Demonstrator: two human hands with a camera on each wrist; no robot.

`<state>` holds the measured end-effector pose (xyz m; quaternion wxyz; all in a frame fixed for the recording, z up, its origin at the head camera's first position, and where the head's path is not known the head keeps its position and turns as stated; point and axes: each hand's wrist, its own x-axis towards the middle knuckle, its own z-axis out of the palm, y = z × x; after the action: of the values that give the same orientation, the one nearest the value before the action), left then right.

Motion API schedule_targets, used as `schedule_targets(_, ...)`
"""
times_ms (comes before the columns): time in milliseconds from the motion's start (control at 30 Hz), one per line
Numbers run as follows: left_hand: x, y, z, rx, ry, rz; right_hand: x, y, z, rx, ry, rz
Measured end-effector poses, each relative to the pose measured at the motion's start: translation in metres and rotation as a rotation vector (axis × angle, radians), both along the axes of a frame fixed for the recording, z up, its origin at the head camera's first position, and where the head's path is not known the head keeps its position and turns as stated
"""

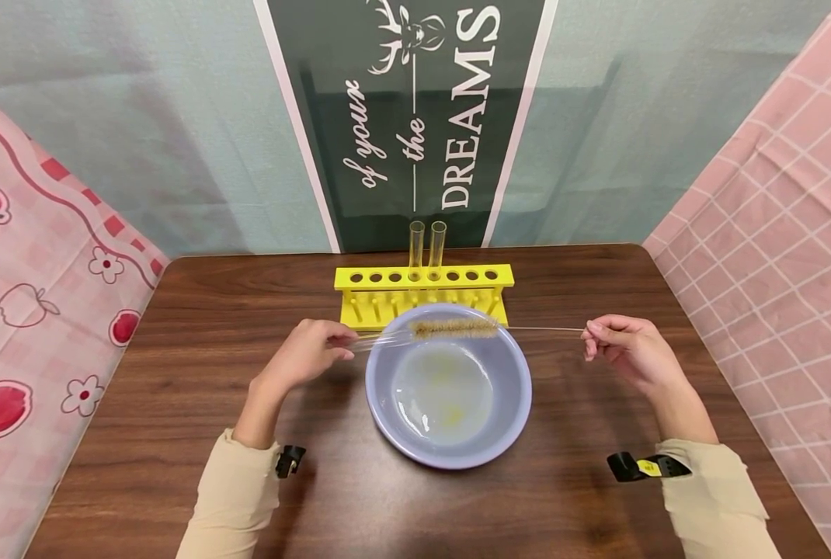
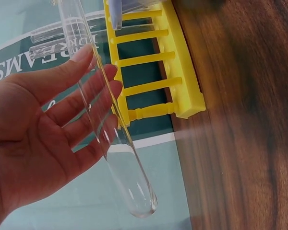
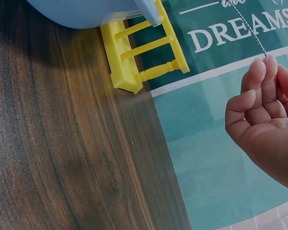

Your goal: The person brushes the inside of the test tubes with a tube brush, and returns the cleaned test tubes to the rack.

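My left hand (image 1: 314, 348) holds a clear glass test tube (image 2: 127, 177) between thumb and fingers, its rounded end pointing left. The tube lies nearly level, with its other end over the rim of a lavender basin (image 1: 516, 388). Right at that end is the tan bristle head of a test tube brush (image 1: 453, 328), mostly outside the glass; whether its tip is inside I cannot tell. My right hand (image 1: 628, 347) pinches the end of the brush's thin twisted-wire handle (image 3: 253, 31) between thumb and fingertips. Cloudy liquid (image 1: 443, 396) with yellowish patches lies in the basin.
Behind the basin stands a yellow test tube rack (image 1: 345, 279), partly hidden by it. Two upright test tubes (image 1: 416, 244) are in its middle holes. A brown wooden table (image 1: 569, 497) bears everything. Fabric hangings close off the back, left and right.
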<state>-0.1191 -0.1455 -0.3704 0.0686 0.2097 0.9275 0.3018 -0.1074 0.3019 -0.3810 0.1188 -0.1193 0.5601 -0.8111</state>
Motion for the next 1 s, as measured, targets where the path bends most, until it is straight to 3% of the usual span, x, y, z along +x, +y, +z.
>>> schedule_targets(400,-0.0003,0.0018,-0.0008,0.001,0.021,-0.009,0.0011,-0.0003,-0.0043,0.071,0.01,-0.028)
schedule_targets(733,0.0016,-0.0002,0.0004,-0.008,-0.007,0.02,0.0028,0.0023,-0.005,0.067,-0.01,-0.046)
schedule_targets(1000,0.0017,0.0018,0.0002,-0.019,-0.003,-0.002,0.0041,0.0025,-0.0044,0.055,-0.017,-0.033)
